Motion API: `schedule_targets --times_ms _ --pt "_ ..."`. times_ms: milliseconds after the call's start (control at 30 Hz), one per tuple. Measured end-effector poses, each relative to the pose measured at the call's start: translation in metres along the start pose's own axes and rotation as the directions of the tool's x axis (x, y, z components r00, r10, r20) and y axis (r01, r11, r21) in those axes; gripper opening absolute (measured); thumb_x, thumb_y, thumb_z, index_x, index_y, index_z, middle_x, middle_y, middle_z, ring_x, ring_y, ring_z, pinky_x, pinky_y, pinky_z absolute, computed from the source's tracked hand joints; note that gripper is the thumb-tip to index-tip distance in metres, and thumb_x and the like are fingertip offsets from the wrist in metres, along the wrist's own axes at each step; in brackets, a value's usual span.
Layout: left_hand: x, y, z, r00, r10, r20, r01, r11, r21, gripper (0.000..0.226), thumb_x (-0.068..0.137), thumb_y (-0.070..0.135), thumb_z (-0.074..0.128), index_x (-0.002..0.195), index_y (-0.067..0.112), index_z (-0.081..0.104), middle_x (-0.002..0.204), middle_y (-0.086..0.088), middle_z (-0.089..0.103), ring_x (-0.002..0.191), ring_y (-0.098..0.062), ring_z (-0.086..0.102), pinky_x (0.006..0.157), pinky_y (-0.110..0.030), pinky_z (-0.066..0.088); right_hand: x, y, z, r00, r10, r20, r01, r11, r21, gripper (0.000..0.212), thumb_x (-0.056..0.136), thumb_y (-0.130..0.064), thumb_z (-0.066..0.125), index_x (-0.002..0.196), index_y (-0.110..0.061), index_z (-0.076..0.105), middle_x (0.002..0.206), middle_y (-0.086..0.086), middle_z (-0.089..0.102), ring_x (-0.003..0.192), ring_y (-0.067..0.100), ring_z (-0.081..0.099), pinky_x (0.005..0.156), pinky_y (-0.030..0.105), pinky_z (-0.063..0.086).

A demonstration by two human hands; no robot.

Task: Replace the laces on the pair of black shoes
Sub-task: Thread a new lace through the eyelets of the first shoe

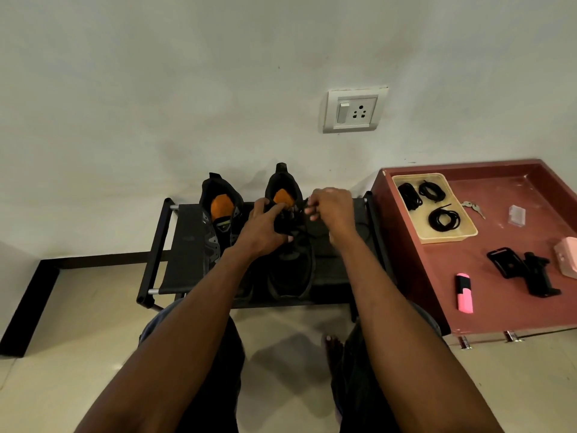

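On the black fabric bench [184, 245] against the wall, both hands work at the right-hand black shoe [292, 267]. Left hand [265, 226]: fingers curled round the tongue and upper of that shoe, clamping it. Right hand [329, 210]: fingertips pinched together at the shoe's right eyelet row; looks like a black lace [307, 228] is between them, but black on black, so the lace itself is hard to make out.

Right-hand shoe sits about mid-bench, toe toward the near edge, heel at the far edge by the wall, orange insole showing behind the left hand. Second black shoe [218, 220] stands just beside it to the left, not touched, orange insole visible, same orientation. Can't tell whether it is laced.

Right of the bench, touching or nearly touching its right end: a red-brown low table [487, 307] with raised rim. At its far-left corner a yellow tray [468, 234] holds three coiled black laces [445, 218]. Just right of the tray: keys [473, 206] and a small clear plastic piece [516, 215]. Near the front edge: pink-and-black highlighter [464, 293]. Toward the right edge: black phone holder [527, 273], pink box [566, 256] partly cut off by the frame.

Wall switch and socket [354, 110] above. Person's knees and one bare foot [333, 348] on the tiled floor below.
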State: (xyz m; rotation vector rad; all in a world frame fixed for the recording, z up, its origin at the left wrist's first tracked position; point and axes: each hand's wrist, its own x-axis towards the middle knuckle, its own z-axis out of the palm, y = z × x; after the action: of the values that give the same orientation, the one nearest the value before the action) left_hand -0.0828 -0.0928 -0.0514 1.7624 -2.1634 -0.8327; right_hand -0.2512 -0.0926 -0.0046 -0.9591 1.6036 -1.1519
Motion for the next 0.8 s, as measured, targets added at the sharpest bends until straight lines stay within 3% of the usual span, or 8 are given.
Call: schedule_targets --times_ms 67,167,333,433,500,533,667,800 --pt "0.0 0.0 0.0 1.0 -0.002 -0.003 0.002 1.0 -0.02 0.083 0.083 0.036 0.079 0.152 0.031 0.032 0.156 0.0 0.011 0.144 -0.034 0.024 0.113 -0.05 0.038 -0.008 -0.03 -0.014 1.0 0.022 -0.003 -0.018 0.909 0.415 0.015 0.081 0.006 0.055 0.068 0.003 0.062 0.061 0.016 0.065 0.051 0.019 0.062 0.052 0.026 0.051" --pt "0.0 0.0 0.0 1.0 -0.005 -0.004 0.005 0.999 -0.042 0.082 0.083 0.035 0.079 0.151 0.031 0.033 0.156 0.001 0.011 0.143 -0.034 0.026 0.113 -0.049 0.038 -0.021 -0.078 -0.035 0.993 -0.119 -0.023 0.097 0.667 0.739 0.018 0.088 0.01 0.05 0.075 0.001 0.058 0.069 0.018 0.07 0.064 0.025 0.071 0.068 0.031 0.06" --pt "0.0 -0.001 0.002 1.0 -0.015 -0.006 0.014 0.998 -0.06 0.08 0.081 0.032 0.081 0.149 0.03 0.038 0.157 0.0 0.01 0.145 -0.034 0.024 0.114 -0.05 0.037 -0.041 -0.131 -0.051 0.925 -0.353 -0.142 0.299 0.443 0.845 0.016 0.09 0.012 0.052 0.08 0.002 0.06 0.08 0.019 0.07 0.077 0.031 0.072 0.076 0.034 0.06" --pt "-0.001 0.001 0.002 1.0 -0.015 -0.005 0.015 0.998 -0.063 0.081 0.082 0.031 0.08 0.151 0.028 0.036 0.159 -0.002 0.009 0.145 -0.035 0.023 0.115 -0.051 0.035 -0.033 -0.108 -0.036 0.919 -0.201 -0.339 0.383 0.657 0.65 0.019 0.09 0.008 0.057 0.075 -0.003 0.061 0.08 0.013 0.071 0.078 0.025 0.072 0.087 0.041 0.06" --pt "0.0 0.001 0.001 1.0 -0.016 -0.006 0.016 0.998 -0.061 0.083 0.083 0.03 0.079 0.152 0.028 0.034 0.159 -0.002 0.009 0.145 -0.036 0.023 0.116 -0.05 0.034 -0.021 -0.07 -0.025 0.907 -0.151 -0.393 0.248 0.946 0.209 0.009 0.088 -0.001 0.059 0.082 -0.008 0.062 0.085 0.007 0.072 0.083 0.021 0.07 0.087 0.043 0.058" --pt "0.0 0.001 0.002 1.0 -0.019 -0.008 0.018 0.998 -0.061 0.083 0.084 0.03 0.079 0.153 0.029 0.033 0.159 -0.002 0.009 0.145 -0.036 0.023 0.117 -0.049 0.034 -0.016 -0.049 -0.021 0.937 -0.148 -0.318 0.138 0.989 -0.054 0.008 0.086 -0.004 0.059 0.093 -0.007 0.062 0.091 0.008 0.07 0.087 0.023 0.068 0.085 0.043 0.057" --pt "0.002 0.0 0.003 1.0 -0.012 -0.008 0.011 0.998 -0.067 0.082 0.083 0.027 0.079 0.151 0.031 0.034 0.157 -0.002 0.01 0.144 -0.036 0.024 0.116 -0.047 0.034 -0.002 0.014 -0.001 0.981 -0.03 0.19 0.148 0.749 -0.646 0.039 0.083 -0.006 0.058 0.122 -0.006 0.054 0.112 0.018 0.062 0.105 0.036 0.059 0.084 0.041 0.053" --pt "0.004 -0.001 0.006 1.0 0.001 -0.007 -0.001 0.998 -0.066 0.08 0.084 0.028 0.078 0.15 0.032 0.035 0.156 -0.002 0.01 0.143 -0.037 0.026 0.115 -0.047 0.036 0.007 0.035 0.015 0.968 0.023 0.25 0.187 0.599 -0.779 0.022 0.094 -0.022 0.062 0.114 -0.013 0.062 0.117 0.013 0.064 0.114 0.034 0.056 0.097 0.048 0.047"
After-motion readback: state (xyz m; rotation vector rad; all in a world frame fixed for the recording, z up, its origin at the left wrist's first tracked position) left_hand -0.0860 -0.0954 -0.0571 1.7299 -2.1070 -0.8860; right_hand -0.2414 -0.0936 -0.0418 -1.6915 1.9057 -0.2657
